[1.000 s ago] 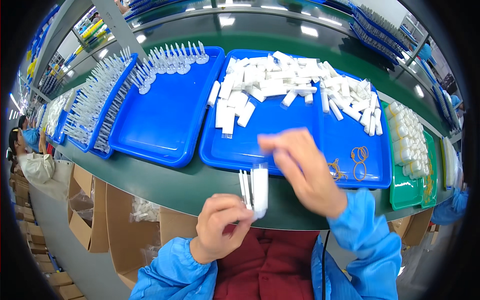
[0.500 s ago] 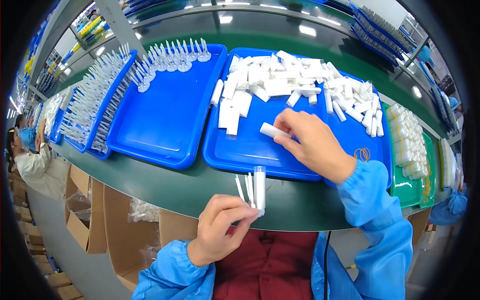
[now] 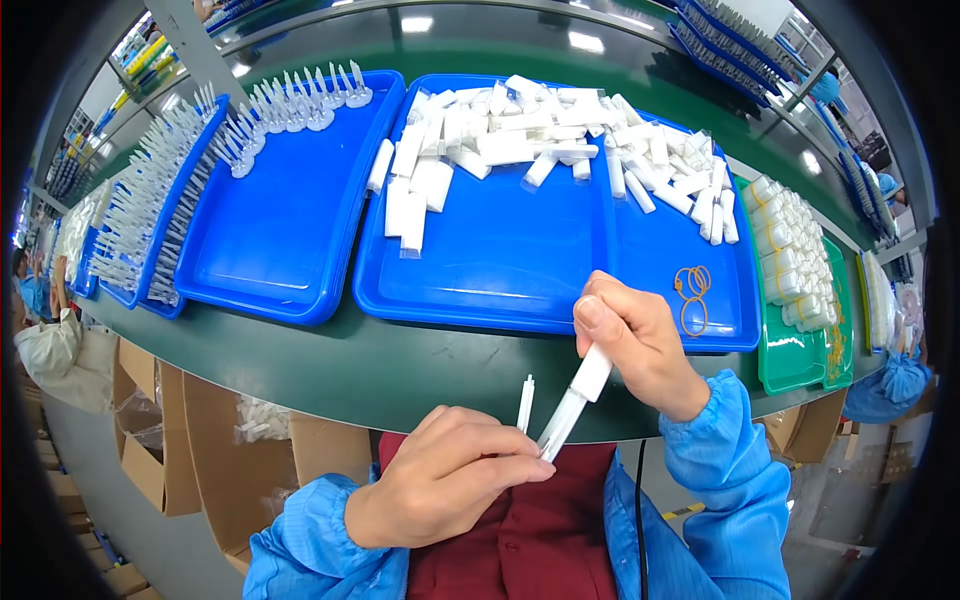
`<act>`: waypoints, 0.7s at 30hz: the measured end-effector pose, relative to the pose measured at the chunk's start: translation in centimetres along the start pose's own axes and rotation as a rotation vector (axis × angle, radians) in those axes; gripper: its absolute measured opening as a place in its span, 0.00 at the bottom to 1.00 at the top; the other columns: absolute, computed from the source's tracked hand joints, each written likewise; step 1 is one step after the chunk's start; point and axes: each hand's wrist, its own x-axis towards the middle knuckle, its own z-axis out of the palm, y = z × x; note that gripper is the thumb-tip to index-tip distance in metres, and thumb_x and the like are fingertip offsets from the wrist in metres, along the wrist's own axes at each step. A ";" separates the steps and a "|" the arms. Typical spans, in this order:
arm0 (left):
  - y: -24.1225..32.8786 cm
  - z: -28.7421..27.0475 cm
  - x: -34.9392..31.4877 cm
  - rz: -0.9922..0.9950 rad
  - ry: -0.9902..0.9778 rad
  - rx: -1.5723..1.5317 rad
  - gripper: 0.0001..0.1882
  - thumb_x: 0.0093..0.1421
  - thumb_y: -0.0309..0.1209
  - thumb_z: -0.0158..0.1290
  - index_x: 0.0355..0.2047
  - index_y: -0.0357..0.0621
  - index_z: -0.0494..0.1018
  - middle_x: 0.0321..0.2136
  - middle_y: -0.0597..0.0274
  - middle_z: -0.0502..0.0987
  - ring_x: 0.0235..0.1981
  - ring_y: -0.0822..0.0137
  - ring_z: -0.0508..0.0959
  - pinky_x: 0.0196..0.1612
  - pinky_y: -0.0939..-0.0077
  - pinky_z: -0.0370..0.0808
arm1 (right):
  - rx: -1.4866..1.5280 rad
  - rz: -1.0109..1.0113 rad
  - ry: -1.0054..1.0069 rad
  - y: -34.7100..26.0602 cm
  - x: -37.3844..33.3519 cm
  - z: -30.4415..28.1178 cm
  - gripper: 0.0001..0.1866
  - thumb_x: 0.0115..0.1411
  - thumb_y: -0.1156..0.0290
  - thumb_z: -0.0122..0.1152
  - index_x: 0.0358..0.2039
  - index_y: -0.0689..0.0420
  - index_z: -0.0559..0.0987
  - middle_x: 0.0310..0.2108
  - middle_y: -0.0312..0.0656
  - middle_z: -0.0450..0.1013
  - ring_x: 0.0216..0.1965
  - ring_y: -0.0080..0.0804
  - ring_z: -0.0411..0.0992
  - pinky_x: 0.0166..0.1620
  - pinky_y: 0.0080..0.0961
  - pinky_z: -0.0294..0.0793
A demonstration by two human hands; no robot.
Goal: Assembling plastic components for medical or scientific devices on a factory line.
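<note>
Above the front edge of the table, my left hand (image 3: 455,475) pinches the lower end of a white plastic piece with upright prongs (image 3: 526,404); its base is hidden by my fingers. My right hand (image 3: 640,345) is closed round a white sleeve (image 3: 592,374), which sits at the upper end of a tilted, clear-edged prong of that piece. Both hands are close together. Beyond them, many similar white sleeves (image 3: 505,148) lie heaped along the far side of a blue tray (image 3: 480,265).
Left of it, another blue tray (image 3: 265,240) holds several clear pronged pieces (image 3: 290,105) standing along its far side. A stacked tray beside it is full of them (image 3: 150,210). Orange rubber bands (image 3: 692,295) lie right. A green tray (image 3: 785,365) holds bundled white rolls (image 3: 795,255). Cardboard boxes (image 3: 235,440) stand below.
My right hand has come from over the blue tray toward me, bringing the white sleeve to the piece in my left hand. The piece has tilted, and the view has shifted slightly.
</note>
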 end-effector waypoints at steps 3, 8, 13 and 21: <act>0.1 0.0 0.1 -0.011 -0.012 0.007 0.16 0.47 0.18 0.67 0.37 0.47 0.84 0.38 0.65 0.82 0.35 0.65 0.78 0.38 0.73 0.73 | -0.020 -0.054 -0.001 0.4 -0.2 0.1 0.19 0.71 0.62 0.56 0.24 0.59 0.74 0.22 0.36 0.64 0.29 0.28 0.61 0.35 0.27 0.62; 0.4 -0.1 0.1 0.012 -0.095 0.033 0.16 0.47 0.18 0.66 0.37 0.47 0.84 0.38 0.66 0.82 0.35 0.66 0.78 0.38 0.73 0.72 | -0.317 -0.366 -0.089 0.7 0.0 -0.3 0.16 0.66 0.65 0.62 0.22 0.56 0.74 0.21 0.37 0.64 0.29 0.35 0.62 0.38 0.32 0.60; -0.1 0.4 -0.8 0.082 0.034 0.147 0.16 0.50 0.21 0.64 0.40 0.45 0.81 0.41 0.62 0.80 0.39 0.63 0.79 0.38 0.72 0.72 | -0.436 -0.468 0.080 0.3 0.1 0.8 0.13 0.60 0.67 0.67 0.21 0.55 0.74 0.22 0.38 0.65 0.30 0.38 0.63 0.39 0.36 0.59; -2.3 -0.7 -2.2 0.042 0.205 0.274 0.22 0.43 0.21 0.71 0.40 0.46 0.79 0.36 0.65 0.79 0.33 0.63 0.79 0.34 0.71 0.71 | -0.408 -0.580 0.039 -0.7 1.1 5.2 0.07 0.56 0.71 0.68 0.30 0.55 0.76 0.31 0.39 0.70 0.38 0.40 0.68 0.44 0.37 0.63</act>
